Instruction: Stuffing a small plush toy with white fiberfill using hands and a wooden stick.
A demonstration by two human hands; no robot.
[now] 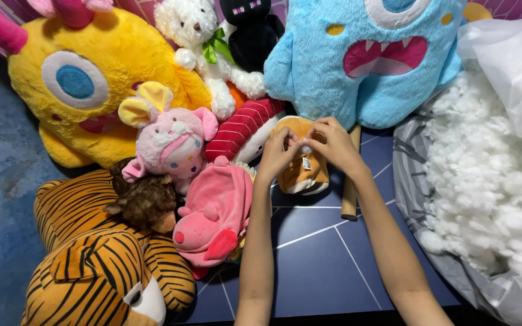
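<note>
My left hand [278, 154] and my right hand [333, 143] meet over a small orange-brown plush toy [307, 172] lying on the dark blue mat [321, 265]. Both hands pinch at its top, where a bit of white stuffing shows between the fingertips. A wooden stick [350, 196] lies just right of the toy, partly under my right wrist.
A big clear bag of white stuffing [484, 181] fills the right side. Behind are a blue monster plush [364, 60], a yellow monster plush [92, 90], a white bear [197, 36] and a black plush [252, 33]. Pink plushes [212, 211] and a tiger plush [98, 259] lie at left.
</note>
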